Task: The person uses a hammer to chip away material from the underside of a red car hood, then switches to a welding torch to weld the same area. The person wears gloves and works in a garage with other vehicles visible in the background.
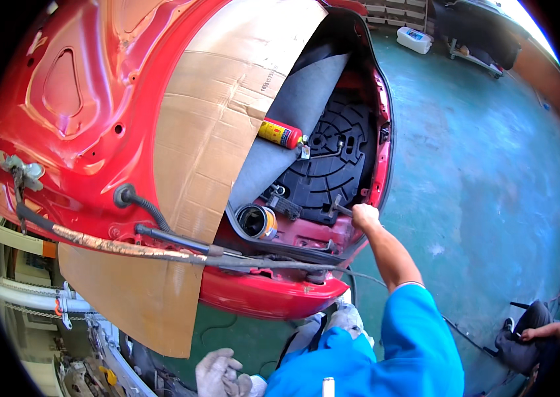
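My bare right hand is closed around the handle of a hammer at the near right edge of a red car's open trunk. The hammer's head points into the trunk, close to a black moulded floor tray. Low in the picture is my left hand in a pale work glove, fingers partly bent and apart, holding nothing. Also in the trunk are a red and yellow fire extinguisher, a folded grey liner, an open can with a dark inside, and a small black block.
A large cardboard sheet covers much of the trunk opening. The red lid rises at left, with a long hose or cable crossing near the bumper. Another person sits at right on the green floor.
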The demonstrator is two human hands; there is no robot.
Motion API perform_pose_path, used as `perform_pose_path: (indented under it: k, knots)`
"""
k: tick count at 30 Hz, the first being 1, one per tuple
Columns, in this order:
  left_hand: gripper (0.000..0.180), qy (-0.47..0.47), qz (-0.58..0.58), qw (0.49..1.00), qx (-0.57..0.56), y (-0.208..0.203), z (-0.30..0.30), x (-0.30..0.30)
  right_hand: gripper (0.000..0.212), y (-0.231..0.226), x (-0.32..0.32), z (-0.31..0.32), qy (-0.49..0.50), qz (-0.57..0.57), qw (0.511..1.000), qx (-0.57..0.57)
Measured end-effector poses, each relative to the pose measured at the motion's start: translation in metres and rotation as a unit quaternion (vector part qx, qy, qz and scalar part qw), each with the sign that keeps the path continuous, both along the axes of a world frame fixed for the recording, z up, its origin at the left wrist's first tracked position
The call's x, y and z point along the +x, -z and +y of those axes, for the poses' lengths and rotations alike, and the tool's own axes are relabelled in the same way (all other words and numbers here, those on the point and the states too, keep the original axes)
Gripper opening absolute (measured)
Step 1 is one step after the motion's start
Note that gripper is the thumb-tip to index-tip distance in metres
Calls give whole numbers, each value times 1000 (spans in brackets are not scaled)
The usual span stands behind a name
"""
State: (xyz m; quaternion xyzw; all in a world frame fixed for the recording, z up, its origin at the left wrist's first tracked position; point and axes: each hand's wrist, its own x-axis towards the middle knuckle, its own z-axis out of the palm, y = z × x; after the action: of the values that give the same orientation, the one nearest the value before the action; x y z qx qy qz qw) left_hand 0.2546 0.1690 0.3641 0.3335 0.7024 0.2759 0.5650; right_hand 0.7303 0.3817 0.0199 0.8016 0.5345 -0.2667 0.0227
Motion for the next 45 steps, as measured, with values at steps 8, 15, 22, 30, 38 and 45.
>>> perform_pose_path:
  k: [8,15,22,30,38,45]
  knots:
    - [27,-72,23,992,-99,21,-22,0,21,56,-26,26,-31,0,999,-36]
    - [33,-94,-119,987,51,31,1,-11,22,-42,-7,-56,251,377,817,358]
    - [27,-194,-338,917,88,46,26,-26,55,-246,-135,-200,-207,732,647,61]
    - [26,-224,-510,827,77,58,-8,-62,83,-189,-300,-240,-130,798,588,-13]
    - [18,-339,-462,817,62,106,-73,-132,54,-185,-360,-272,-183,735,652,18]
    - [32,-311,-361,879,40,186,-95,-182,20,-180,-417,-305,-190,573,780,166]
